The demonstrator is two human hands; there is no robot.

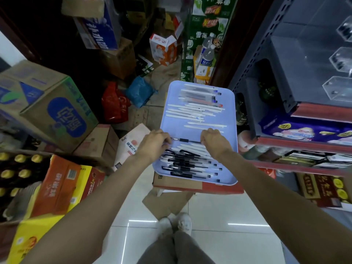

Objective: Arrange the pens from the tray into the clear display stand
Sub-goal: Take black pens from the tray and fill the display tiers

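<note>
My left hand [155, 141] and right hand [214, 141] are both over the near half of the tray [231, 115], fingers curled down, each pinching one end of a single black-grip pen [183, 140] that lies crosswise between them. The left fingertips are at the metal-tip end; the right fingers cover the other end, so I cannot tell exactly how they close on it.

Just nearer me than that pen, a loose heap of black gel pens [187, 165] fills the near part of the light blue tray, with a few white pens [192, 147] touching them under my wrists. Beyond my hands more slim white pens [190, 111] lie in rough rows across the middle, and at the far end are capped translucent pens [200, 93] with dark and red caps.

The tray sits on a cardboard box [190, 184] with a red edge, which stands on the tiled floor [219, 216]. To the right is a metal shelf unit [253, 54]; on its upper level I see clear display stand compartments [337, 88], angled and well apart from the tray, their contents unreadable. A lower shelf holds a purple snack pack [304, 130]. To the left stand stacked drink cartons [49, 105] and an orange carton [62, 185].
</note>
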